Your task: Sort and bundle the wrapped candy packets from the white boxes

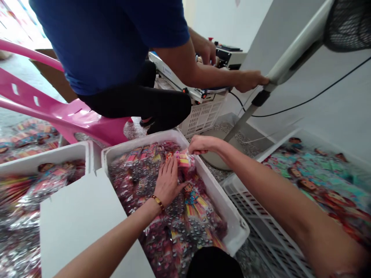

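A white bin in front of me is filled with small clear plastic packets, many with pink and yellow sticks inside. My left hand, with a beaded bracelet at the wrist, lies flat on the packets, fingers stretched out. Its fingertips touch a packet with pink and yellow contents near the far right corner. At that packet's right end my right hand is closed, its fingers pinching the clear edge. Another packet with a cartoon figure lies just right of my left hand.
Left stands another packet-filled bin, with a white board across its side. At right, a crate sits by a bin of green-and-red packets. A co-worker in blue grips a fan pole near a machine.
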Tool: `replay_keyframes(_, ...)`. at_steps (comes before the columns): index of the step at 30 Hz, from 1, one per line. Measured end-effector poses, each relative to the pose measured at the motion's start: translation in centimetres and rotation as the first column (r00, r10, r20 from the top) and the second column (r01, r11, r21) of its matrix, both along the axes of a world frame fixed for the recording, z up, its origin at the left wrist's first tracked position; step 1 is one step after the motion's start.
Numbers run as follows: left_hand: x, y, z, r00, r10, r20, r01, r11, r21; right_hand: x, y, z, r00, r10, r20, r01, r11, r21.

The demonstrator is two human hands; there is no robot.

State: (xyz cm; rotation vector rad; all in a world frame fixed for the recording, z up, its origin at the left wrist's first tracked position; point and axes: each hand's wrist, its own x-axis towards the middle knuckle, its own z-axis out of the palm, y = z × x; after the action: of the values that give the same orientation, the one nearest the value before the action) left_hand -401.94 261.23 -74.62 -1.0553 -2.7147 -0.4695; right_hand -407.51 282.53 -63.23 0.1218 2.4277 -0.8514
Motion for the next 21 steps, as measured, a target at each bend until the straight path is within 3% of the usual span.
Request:
replay_keyframes(5, -0.3, 0.2, -1.0, 0.983, 0.179, -0.030, -0.166, 0.955, 0.245, 2.6, -2.8, 0.9, 0.996, -0.038, 0.082, 0.060, 0.954, -0.295)
replay_keyframes(7, -0.5, -0.5, -0.9, 0.989, 0.116, 0.091, -0.143, 0.901, 0.409, 3.3, -3.8, 1.0, 0.993, -0.060, 0.106, 0.096, 0.917, -0.388)
replay_keyframes(10, -0.4, -1.4, 0.0, 0.933, -0.084, 0.349, -0.171, 0.749, 0.640, 4.2, -4.7, 1.3, 0.984, -0.108, 0.141, 0.164, 0.860, -0.482)
replay_keyframes(12, 0.1, -1.5, 1.1, 0.821, -0.219, 0.527, -0.273, 0.660, 0.700, 4.8, -5.0, 1.6, 0.978, -0.144, 0.154, 0.204, 0.821, -0.533)
replay_keyframes(14, 0.6, -1.5, 2.3, 0.651, -0.349, 0.674, -0.407, 0.589, 0.698, 5.6, -4.9, 1.7, 0.976, -0.176, 0.127, 0.217, 0.784, -0.582)
replay_keyframes(16, 1.1, -1.4, 3.3, 0.481, -0.460, 0.747, -0.527, 0.529, 0.665, 6.6, -4.6, 1.4, 0.959, -0.283, -0.002, 0.223, 0.759, -0.611)
replay_keyframes(19, 1.7, -1.5, 4.5, 0.336, -0.554, 0.762, -0.592, 0.505, 0.628, 8.7, -4.2, 0.2, 0.808, -0.501, -0.310, 0.224, 0.749, -0.624)
replay_keyframes(21, 2.0, -1.6, 5.1, 0.283, -0.602, 0.746, -0.581, 0.511, 0.633, 10.3, -4.5, -0.9, 0.744, -0.545, -0.386, 0.187, 0.724, -0.664)
